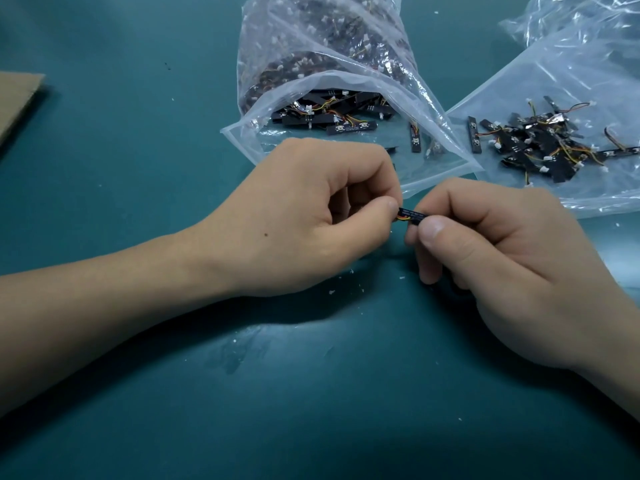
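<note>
Fingers [384, 206] of our left hand [304, 216] and our right hand [512, 268] meet over the desk [138, 188], and between them we hold a small black circuit board strip [414, 214]. Our left thumb and forefinger pinch one end, where orange and yellow wires [402, 218] come out. Our right thumb and forefinger pinch the other end. The remaining fingers of both hands are curled under. The strip lies level across the narrow gap between the two sets of fingertips.

Just beyond our left fingers lies a clear plastic bag [311, 46], its mouth open towards us, stuffed with the same wired strips. Beyond our right fingers a second bag [571, 81] lies flat with a loose heap of strips [540, 147]; whether they are on it or in it we cannot tell. Well off to the left of our fingers lies a piece of cardboard [17, 102]. White crumbs [331, 292] dot the desk near our fingers.
</note>
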